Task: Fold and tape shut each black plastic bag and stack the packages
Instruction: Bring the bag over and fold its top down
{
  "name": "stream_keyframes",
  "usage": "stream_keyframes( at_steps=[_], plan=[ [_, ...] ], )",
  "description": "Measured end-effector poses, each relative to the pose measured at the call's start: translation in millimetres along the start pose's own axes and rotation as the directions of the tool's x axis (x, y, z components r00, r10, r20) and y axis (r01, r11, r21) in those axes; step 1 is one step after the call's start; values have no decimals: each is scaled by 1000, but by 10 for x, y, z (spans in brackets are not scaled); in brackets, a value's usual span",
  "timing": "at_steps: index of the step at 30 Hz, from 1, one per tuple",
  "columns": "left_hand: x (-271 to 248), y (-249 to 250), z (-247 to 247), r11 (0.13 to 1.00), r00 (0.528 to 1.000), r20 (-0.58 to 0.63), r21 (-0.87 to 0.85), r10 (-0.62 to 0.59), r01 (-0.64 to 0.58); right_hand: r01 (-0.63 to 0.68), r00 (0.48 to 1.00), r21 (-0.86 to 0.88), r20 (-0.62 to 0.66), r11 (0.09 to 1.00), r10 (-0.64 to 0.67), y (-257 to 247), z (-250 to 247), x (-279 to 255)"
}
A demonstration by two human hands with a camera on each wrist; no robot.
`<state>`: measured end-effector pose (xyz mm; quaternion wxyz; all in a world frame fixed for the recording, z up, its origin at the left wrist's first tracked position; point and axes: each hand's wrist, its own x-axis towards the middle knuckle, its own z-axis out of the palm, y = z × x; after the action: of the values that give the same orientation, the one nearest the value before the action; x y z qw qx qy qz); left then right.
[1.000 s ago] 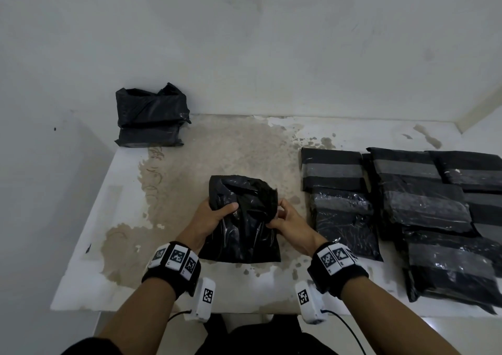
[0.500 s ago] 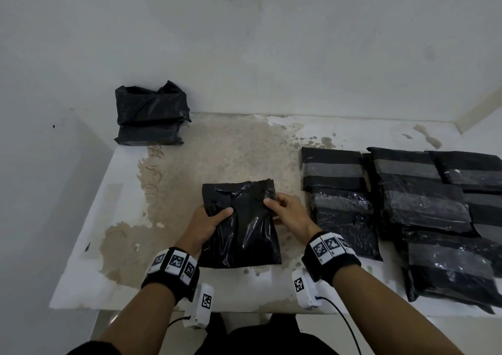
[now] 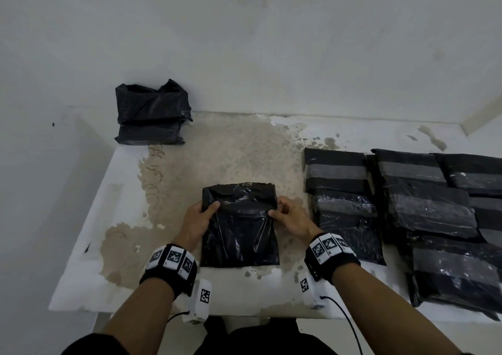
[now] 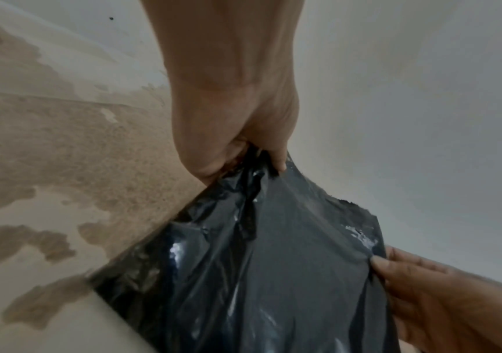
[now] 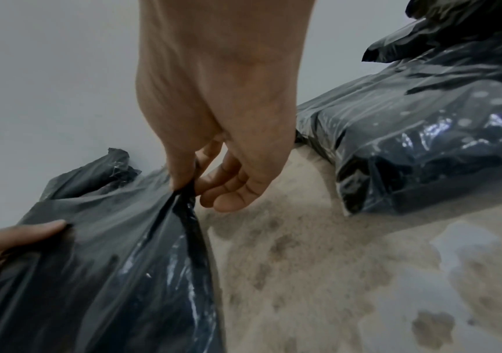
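Black plastic bag (image 3: 240, 225) lies flat on the worn table (image 3: 89, 281), directly in front of the person, its open mouth at the far end. The left hand (image 3: 196, 220) pinches the bag's left edge just below the mouth, thumb on top and fingers curled under the film; the left wrist view shows the plastic bunched in that grip. The right hand (image 3: 292, 217) pinches the right edge at the same height, thumb and forefinger clamped on a ridge of film while its other fingers hang loose.

Between the 2 grips the film is drawn fairly taut, so the step in hand looks like setting the fold line for the top flap. The next move probably calls for turning both edges over together, toward the body, keeping them level so the flap lands square, then pressing it flat for sealing. No tape roll is in view.

To the right lies a spread of bags with grey strips (image 3: 423, 210). At the far left corner sits a small pile of black packages (image 3: 152, 114).
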<state>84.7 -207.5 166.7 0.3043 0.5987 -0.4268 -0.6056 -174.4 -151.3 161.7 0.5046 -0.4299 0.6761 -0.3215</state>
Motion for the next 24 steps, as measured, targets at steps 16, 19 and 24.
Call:
stream_keyframes(
  at_steps=[16, 19, 24],
  plan=[
    [170, 138, -42, 990, 995, -54, 117, 85, -79, -70, 975, 26, -211, 997, 74, -112, -166, 227],
    [186, 163, -22, 996, 998, -49, 90, 32, -27, -168, 963, 214, -175, 962, 207, -125, -128, 241],
    [130, 177, -12, 988, 988, 73, -63, -137, 141, -216, 948, 367, -144, 905, 285, -108, -87, 180]
  ],
)
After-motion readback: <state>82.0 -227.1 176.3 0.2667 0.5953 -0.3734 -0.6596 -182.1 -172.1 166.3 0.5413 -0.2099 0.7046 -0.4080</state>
